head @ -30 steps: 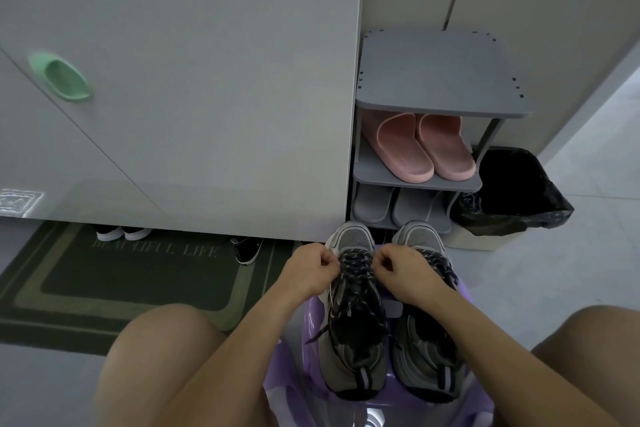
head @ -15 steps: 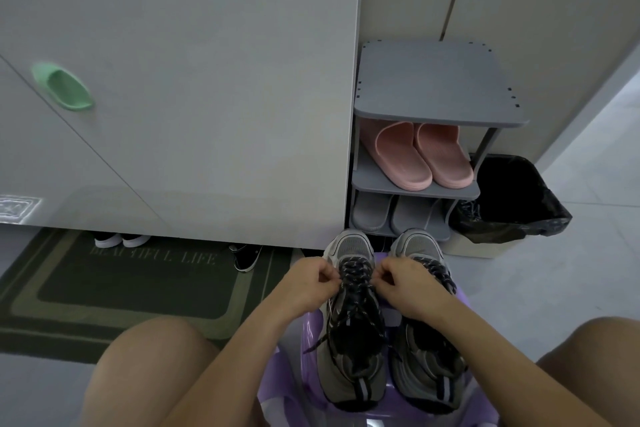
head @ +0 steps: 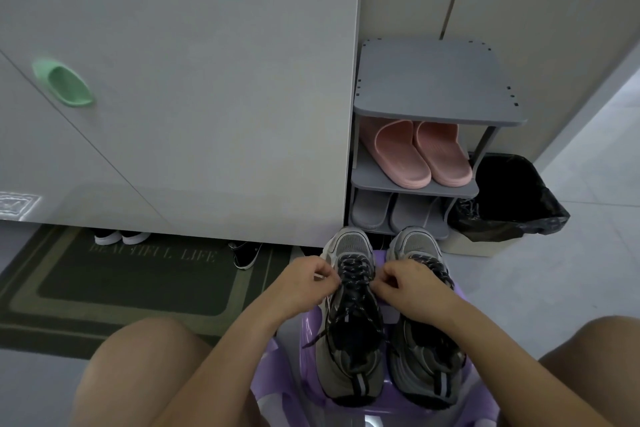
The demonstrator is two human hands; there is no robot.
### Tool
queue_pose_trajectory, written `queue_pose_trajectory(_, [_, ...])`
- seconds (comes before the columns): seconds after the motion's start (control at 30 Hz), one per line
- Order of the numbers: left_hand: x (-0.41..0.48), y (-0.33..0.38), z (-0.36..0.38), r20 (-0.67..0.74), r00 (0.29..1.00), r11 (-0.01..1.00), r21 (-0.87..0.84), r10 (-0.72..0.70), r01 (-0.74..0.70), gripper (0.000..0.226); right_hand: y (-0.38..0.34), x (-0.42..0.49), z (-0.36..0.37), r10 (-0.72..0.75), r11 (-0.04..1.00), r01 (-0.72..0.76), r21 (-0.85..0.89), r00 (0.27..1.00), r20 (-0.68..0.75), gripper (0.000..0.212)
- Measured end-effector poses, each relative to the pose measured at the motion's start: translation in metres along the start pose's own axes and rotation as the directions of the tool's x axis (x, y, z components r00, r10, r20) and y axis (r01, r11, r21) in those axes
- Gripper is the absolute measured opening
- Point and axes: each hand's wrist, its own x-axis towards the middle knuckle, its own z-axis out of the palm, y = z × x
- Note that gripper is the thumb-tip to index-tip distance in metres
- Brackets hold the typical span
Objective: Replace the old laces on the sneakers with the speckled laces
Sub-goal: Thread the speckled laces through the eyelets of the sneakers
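Apparently near completion: both sneakers [head: 349, 357] on the purple stool [head: 289, 340] carry speckled laces [head: 355, 270]; fingers [head: 327, 274] of left hand [head: 304, 282] and right hand [head: 412, 284] clamp the left one's lace; tying remains.

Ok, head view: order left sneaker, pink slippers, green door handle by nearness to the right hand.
From the right hand:
1. Left sneaker, touching it, lace pinched.
2. Pink slippers, ahead on the rack.
3. Green door handle, far left.
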Motion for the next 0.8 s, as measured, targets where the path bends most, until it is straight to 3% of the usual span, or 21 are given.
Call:
queue_pose_trajectory(0.1, [-0.001, -0.002, 0.005, -0.011, 1.000, 1.000, 0.006, 0.023, -0.023, 0.002, -0.001, -0.003, 0.001, -0.017, 1.000, 0.017, 0.022, 1.000, 0.002, 0.031])
queue_pose_trajectory(0.23, [0.000, -0.003, 0.006, -0.027, 0.999, 0.999, 0.027, 0.022, -0.021, 0.013, -0.001, -0.005, 0.003, -0.042, 0.999, 0.042, 0.009, 0.999, 0.009, 0.016])
queue_pose_trajectory(0.4, [0.002, -0.002, 0.005, -0.039, 0.999, 0.999, 0.045, 0.006, -0.004, 0.014, 0.001, -0.004, 0.004, -0.044, 0.998, 0.043, 0.040, 0.999, 0.019, 0.021])
queue_pose_trajectory(0.5, [-0.001, -0.002, 0.004, -0.030, 0.998, 0.998, 0.003, 0.063, -0.062, 0.011, 0.000, -0.006, 0.002, -0.062, 0.993, 0.062, 0.103, 0.998, 0.002, 0.005])
queue_pose_trajectory(0.6, [-0.002, -0.001, 0.006, 0.002, 0.986, 0.983, 0.077, 0.168, -0.168, 0.007, 0.000, -0.005, 0.005, -0.115, 0.990, 0.113, 0.083, 0.993, 0.024, 0.027])
queue_pose_trajectory(0.8, [0.001, -0.012, 0.010, 0.071, 0.977, 0.942, 0.258, 0.201, -0.213, 0.021, 0.002, -0.003, 0.007, -0.100, 0.993, 0.099, 0.061, 0.995, 0.008, 0.040])
